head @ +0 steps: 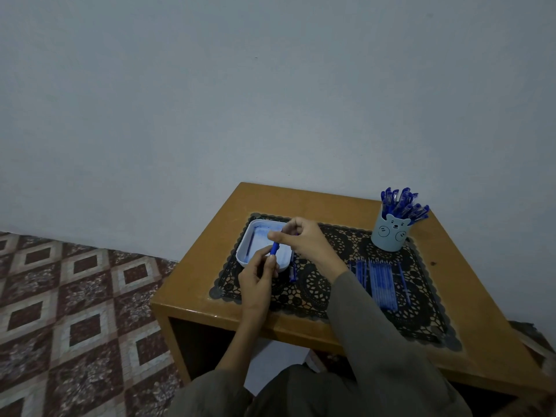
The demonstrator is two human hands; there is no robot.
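Table is wood w/ a glossy varnish, light glinting along its front edge; mat on it is black lace-pattern openwork w/ a scalloped edge, approx. matt; tray is white plastic, smooth, its inside smeared w/ blue stain; pen is blue plastic, smooth, slight sheen; cup is pale blue, smooth & matt, prob. plastic, w/ a printed bear face; capped pens in it show glossy blue plastic caps & clear barrels; refills are thin clear plastic tubes, blue inside; sleeve is grey-green cloth, soft, matt; wall is painted, flat matt; floor is patterned tile, brown & cream, dull sheen.
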